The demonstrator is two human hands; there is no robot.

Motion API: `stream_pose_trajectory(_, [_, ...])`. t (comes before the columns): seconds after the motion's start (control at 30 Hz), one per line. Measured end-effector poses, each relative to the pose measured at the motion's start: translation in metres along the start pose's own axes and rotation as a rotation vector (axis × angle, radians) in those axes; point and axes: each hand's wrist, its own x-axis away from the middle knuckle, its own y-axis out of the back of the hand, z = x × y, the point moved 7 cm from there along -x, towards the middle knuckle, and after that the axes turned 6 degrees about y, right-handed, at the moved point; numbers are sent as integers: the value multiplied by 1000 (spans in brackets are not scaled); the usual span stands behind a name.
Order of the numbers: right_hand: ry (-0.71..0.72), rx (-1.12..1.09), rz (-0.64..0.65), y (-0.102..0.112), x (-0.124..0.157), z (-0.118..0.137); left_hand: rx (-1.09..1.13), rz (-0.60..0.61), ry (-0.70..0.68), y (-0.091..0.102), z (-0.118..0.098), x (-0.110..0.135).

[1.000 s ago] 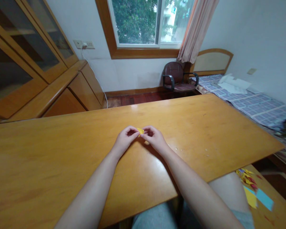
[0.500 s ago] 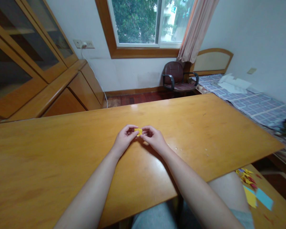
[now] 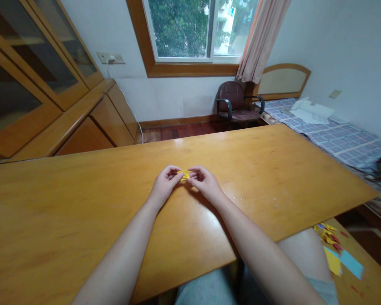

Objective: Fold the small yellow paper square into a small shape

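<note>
A small folded piece of yellow paper (image 3: 184, 174) is held just above the tabletop, between my two hands. My left hand (image 3: 165, 182) pinches its left side with thumb and fingers. On the other side, my right hand (image 3: 205, 183) grips the paper's right edge in the same way. Fold lines run across the paper, and its outer corners are partly covered by my fingertips. Both forearms rest over the wooden table (image 3: 82, 199).
Tiny white scraps (image 3: 238, 198) lie on the table right of my hands. On a lower wooden surface at right are several folded paper pieces (image 3: 328, 236), a yellow sheet (image 3: 333, 262) and a blue sheet (image 3: 352, 264). Beyond the table stand a chair (image 3: 231, 99) and a bed (image 3: 343, 140).
The yellow paper has changed from a flat, squarish shape to a wider, pointed one with its folds spread. My hands have barely moved.
</note>
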Motion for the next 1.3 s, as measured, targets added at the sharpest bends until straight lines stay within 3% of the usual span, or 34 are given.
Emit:
stream_pose_trajectory(0.57, [7,-30,-14,2,1,5,67,29,44,-1,4,0])
stream_pose_trajectory(1.03, [30,118,16,0,5,13,47,34,38,-3,1,1])
stream_pose_trajectory(1.3, [111,236,21,3,3,16,8,43,0,-3,-1,1])
